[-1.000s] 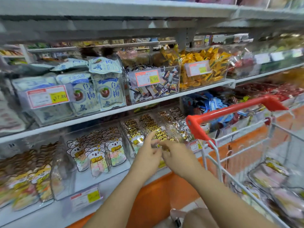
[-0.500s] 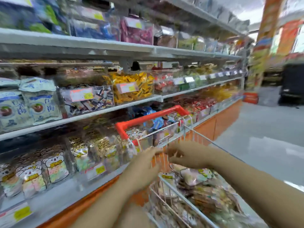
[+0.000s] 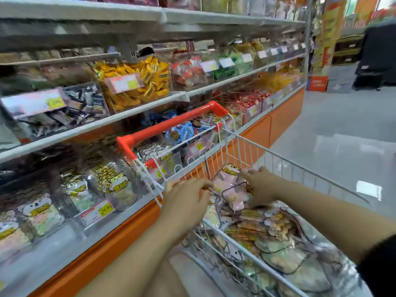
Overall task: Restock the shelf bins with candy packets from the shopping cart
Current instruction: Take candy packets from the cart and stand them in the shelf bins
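Reaching into the white wire shopping cart, the right hand lies on the right side of a glossy pink candy packet, which stands tilted above the pile near the cart's far-left corner. Its fingers spread across the crinkled film, but blur hides the thumb, so I cannot tell whether the packet is gripped. The left hand hovers over the cart's left rim, fingers loosely straight and holding nothing, fingertips just beside the packet's left edge. The packet sits between the 2 hands. More flat, shiny packets with cartoon prints fill the basket. A smooth orange-red plastic handle caps the cart's far end. To the left, clear hard-plastic shelf bins hold similar packets, with a price tag in front, above an orange base panel.
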Available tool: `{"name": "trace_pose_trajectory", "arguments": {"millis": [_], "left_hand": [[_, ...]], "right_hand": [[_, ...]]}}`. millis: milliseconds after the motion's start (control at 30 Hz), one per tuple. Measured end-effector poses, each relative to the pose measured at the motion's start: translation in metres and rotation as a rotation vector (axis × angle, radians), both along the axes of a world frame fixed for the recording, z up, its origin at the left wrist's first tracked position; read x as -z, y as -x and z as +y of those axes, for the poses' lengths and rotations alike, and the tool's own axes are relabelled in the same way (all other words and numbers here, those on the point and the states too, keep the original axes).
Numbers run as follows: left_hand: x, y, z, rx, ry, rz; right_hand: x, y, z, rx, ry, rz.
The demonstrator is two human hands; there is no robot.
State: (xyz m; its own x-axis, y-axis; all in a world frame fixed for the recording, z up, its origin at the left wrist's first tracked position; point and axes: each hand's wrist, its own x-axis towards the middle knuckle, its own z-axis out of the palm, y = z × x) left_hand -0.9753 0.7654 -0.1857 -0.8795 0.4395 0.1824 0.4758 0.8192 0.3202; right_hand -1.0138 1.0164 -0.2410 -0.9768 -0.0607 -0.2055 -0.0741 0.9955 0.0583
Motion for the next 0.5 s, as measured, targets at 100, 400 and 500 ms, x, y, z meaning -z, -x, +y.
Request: {"name": "trace_pose_trajectory", "arguments": {"millis": [100,400,500], "left_hand": [[-0.002,0.004,0.007,0.020,0.033,0.005],[-0.025,0.025,0.023,0.158,-0.199,-0.183],[-0.023,0.033,0.027,0.137,-0.218,-0.172]], "right_hand": [[0.000,0.007,0.009,0.014,0.002,0.078],[-0.085,-0.021,-0.005,-0.241,0.682,0.373],[-0.097,-0.023,-0.023,-0.281,0.897,0.453]]}}
